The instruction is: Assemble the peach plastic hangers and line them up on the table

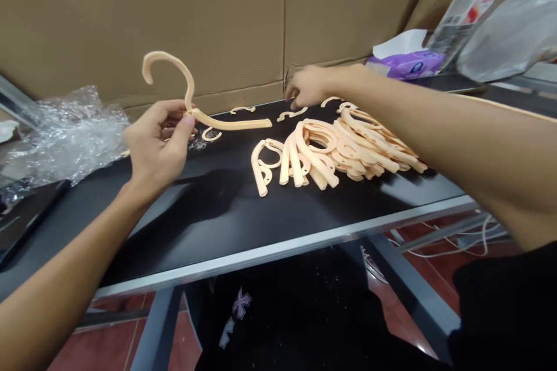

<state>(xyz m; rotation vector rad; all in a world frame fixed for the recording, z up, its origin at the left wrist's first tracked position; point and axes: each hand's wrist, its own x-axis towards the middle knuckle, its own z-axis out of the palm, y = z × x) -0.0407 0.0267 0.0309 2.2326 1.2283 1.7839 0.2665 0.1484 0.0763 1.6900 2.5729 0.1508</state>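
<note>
My left hand [159,142] is closed round a peach plastic hanger [191,101], held above the black table [226,226] with its hook pointing up and one arm stretching right. My right hand [307,86] reaches to the far side of the table, fingers curled down onto a small curved peach piece [292,114]; whether it grips the piece I cannot make out. A pile of peach hanger parts [348,148] lies just below my right forearm. Other small curved pieces [242,109] lie near the back edge.
Crumpled clear plastic wrap [65,133] lies at the table's left. A cardboard wall [217,17] stands behind. A purple tissue pack [407,64] and clear bags [509,29] sit at the back right. White cables [452,243] trail on the red floor under the table.
</note>
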